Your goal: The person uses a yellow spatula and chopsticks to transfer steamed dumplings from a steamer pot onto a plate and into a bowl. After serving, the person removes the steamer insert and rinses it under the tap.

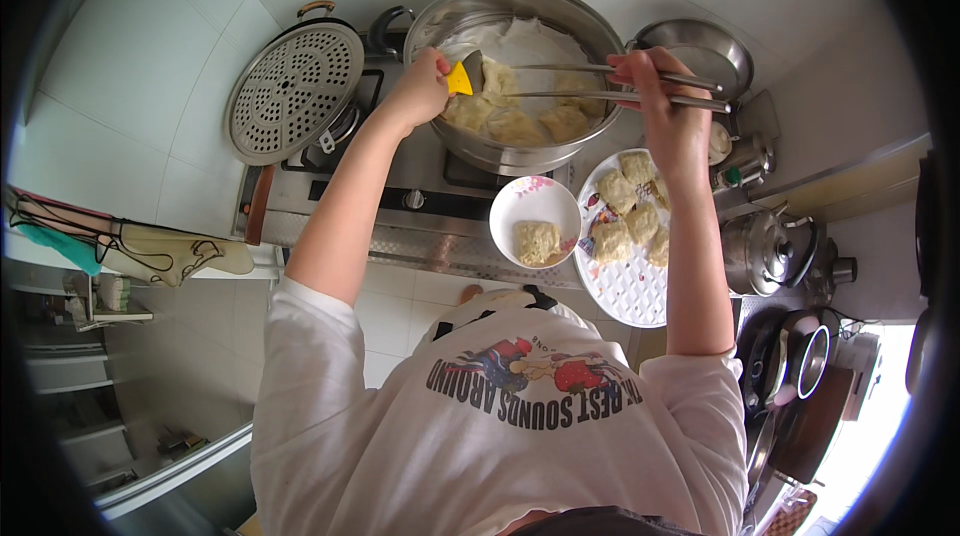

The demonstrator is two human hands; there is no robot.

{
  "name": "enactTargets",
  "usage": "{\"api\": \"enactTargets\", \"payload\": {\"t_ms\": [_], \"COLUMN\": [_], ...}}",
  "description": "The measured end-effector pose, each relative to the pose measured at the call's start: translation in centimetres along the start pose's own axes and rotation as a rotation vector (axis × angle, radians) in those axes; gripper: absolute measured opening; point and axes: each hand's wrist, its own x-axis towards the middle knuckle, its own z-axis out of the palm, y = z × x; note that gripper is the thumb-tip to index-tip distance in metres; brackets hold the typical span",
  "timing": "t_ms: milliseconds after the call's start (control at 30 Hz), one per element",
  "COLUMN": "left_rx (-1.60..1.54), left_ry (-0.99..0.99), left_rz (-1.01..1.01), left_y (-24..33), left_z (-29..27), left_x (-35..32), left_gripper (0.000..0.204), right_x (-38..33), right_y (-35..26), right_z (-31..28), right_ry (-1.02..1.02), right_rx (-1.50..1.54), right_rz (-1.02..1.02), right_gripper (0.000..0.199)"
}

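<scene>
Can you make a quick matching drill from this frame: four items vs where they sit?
Things:
1. yellow scraper
2. metal tongs
3. small bowl
4. perforated steamer tray

Places:
A. in the right hand, reaching across the steamer pot
B. propped on the stove, left of the pot
C. in the left hand, at the pot's edge
D. on the counter in front of the pot, one dumpling inside

Pairs: 1-C, 2-A, 3-D, 4-B

White-tiled wall (150, 46) behind a steel gas stove (400, 196), grey counter (860, 186) at right, shelving (90, 336) lower left, daylight bright at lower right.
</scene>
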Motion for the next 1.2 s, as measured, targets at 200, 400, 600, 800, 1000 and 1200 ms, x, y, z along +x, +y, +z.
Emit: {"api": "enactTargets", "payload": {"t_ms": [200, 400, 600, 800, 1000, 1200], "left_rx": [0.031, -0.087, -0.155, -0.206, -0.239, -0.304], "left_ry": [0.019, -0.034, 0.019, 0.012, -0.017, -0.005], "left_rz": [0.031, -0.034, -0.001, 0.014, 0.044, 0.023], "left_y": [0.4, 3.2, 3.2, 3.7, 3.9, 4.1], "left_z": [-0.2, -0.1, 0.2, 0.7, 2.2, 2.8], "left_x": [-0.4, -1.9, -2.0, -2.7, -2.9, -2.9], "left_gripper": [0.012, 0.014, 0.016, 0.017, 0.017, 0.018], "right_x": [0.4, 0.3, 0.3, 0.3, -0.5, -1.2], "right_y": [0.9, 0.1, -0.5, -0.9, -1.3, -1.0], "right_z": [0.4, -0.9, -1.9, -2.8, -3.1, -4.0], "right_ry": [-0.057, -0.023, 0.006, 0.031, 0.078, 0.108], "right_rx": [0.005, 0.003, 0.003, -0.029, -0.036, -0.025], "right_rz": [0.037, 0.050, 0.043, 0.055, 0.067, 0.063], "right_gripper": [0.024, 0.024, 0.026, 0.027, 0.026, 0.026]}}
